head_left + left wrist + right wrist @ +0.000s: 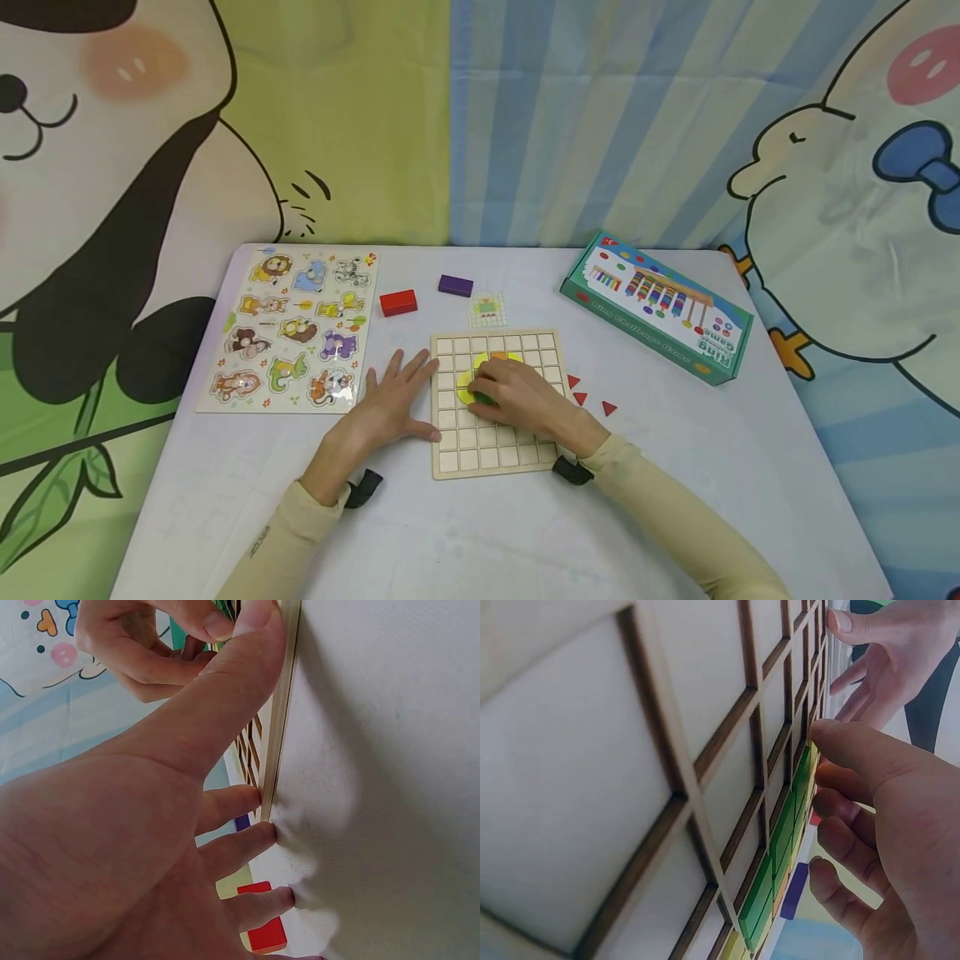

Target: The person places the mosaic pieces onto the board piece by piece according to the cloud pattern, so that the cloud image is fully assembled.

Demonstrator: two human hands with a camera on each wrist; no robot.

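The left hand (393, 406) lies flat with fingers spread against the left edge of the wooden grid board (497, 450), seemingly to steady it, while the right hand (517, 394), fingers curled, presses a green block (780, 847) into cells near the board's middle.

I see a pale wooden grid board (495, 442) with dark-edged cells, holding green (780, 832), yellow (466, 389) and orange (498, 357) pieces under my right hand (517, 393). Beside it on the white table (465, 533) lie three red triangles (609, 407), a red block (397, 302) and a purple block (455, 286). The box (656, 306) is teal with multicoloured print, the animal puzzle (292, 333) cream with many-coloured animals, and both sleeves (675, 508) pale yellow
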